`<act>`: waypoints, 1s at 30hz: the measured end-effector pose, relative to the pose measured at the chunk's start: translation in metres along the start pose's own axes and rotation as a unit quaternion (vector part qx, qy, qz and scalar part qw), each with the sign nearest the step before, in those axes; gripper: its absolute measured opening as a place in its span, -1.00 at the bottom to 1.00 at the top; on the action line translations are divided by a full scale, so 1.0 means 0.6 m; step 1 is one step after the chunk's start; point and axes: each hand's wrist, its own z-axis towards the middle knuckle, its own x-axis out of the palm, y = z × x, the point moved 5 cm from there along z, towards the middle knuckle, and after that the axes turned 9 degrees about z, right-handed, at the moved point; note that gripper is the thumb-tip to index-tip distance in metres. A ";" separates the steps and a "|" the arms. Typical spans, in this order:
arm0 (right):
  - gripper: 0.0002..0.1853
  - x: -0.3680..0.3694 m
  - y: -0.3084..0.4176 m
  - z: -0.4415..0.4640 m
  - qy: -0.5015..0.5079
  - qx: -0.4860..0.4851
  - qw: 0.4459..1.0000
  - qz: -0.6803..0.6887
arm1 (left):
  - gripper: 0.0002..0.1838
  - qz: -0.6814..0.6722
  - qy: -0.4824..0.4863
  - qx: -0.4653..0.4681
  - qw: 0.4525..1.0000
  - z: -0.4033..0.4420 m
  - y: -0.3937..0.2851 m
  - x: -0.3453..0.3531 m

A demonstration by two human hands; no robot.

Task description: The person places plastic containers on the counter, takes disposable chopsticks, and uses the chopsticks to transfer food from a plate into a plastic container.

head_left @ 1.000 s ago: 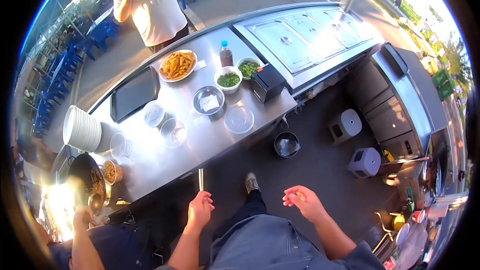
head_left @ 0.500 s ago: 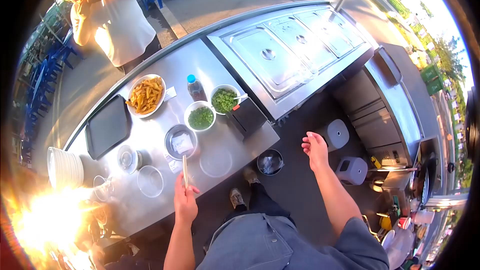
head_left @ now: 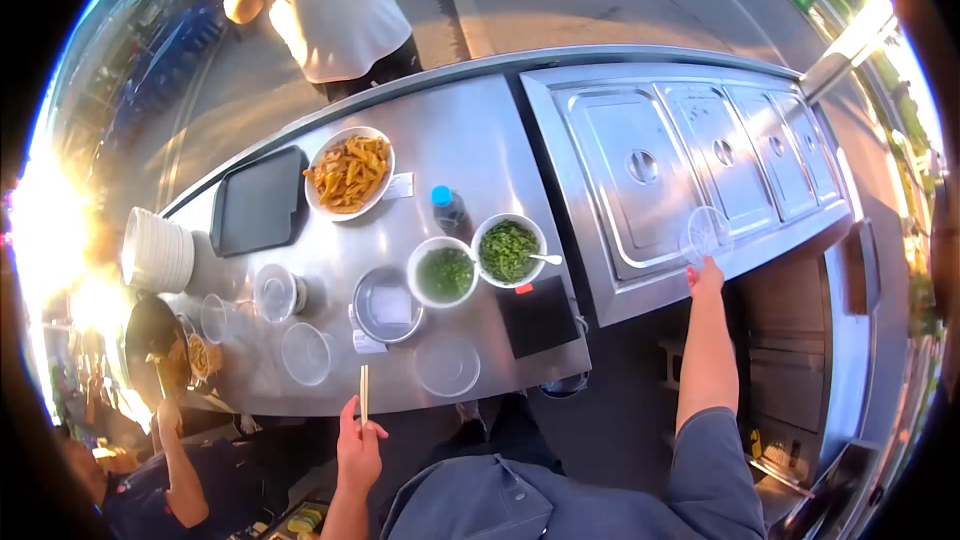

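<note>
My left hand is closed around a pair of chopsticks that point up, close to the counter's near edge. Out to the right, my right hand pinches the rim of a clear round plastic tub or lid; which it is, I cannot tell. It is above the front of the steel pan lids. Beyond the chopsticks stand a metal bowl with something pale in it, a clear tub and a flat clear round piece.
On the steel counter are fries, two bowls of chopped greens, a blue-capped bottle, a black tray and stacked white bowls. A co-worker holds a dark pan at left; another person stands opposite.
My right hand has moved from over the floor to the pan lids, and a clear round plastic piece now shows in it. The view has turned; a co-worker with a pan appears.
</note>
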 end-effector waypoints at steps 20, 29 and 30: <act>-0.86 0.056 -0.233 -0.787 0.451 -0.106 0.839 -0.286 | -0.86 -0.128 -0.246 -0.212 0.937 0.174 0.328 -0.162; -0.73 0.123 -0.603 -0.920 0.561 -0.036 0.690 -0.456 | -0.86 -0.167 -0.156 -0.227 0.947 0.237 0.418 -0.208; -0.73 0.133 -0.619 -0.931 0.558 -0.038 0.691 -0.458 | -0.85 -0.156 -0.152 -0.217 0.952 0.234 0.432 -0.213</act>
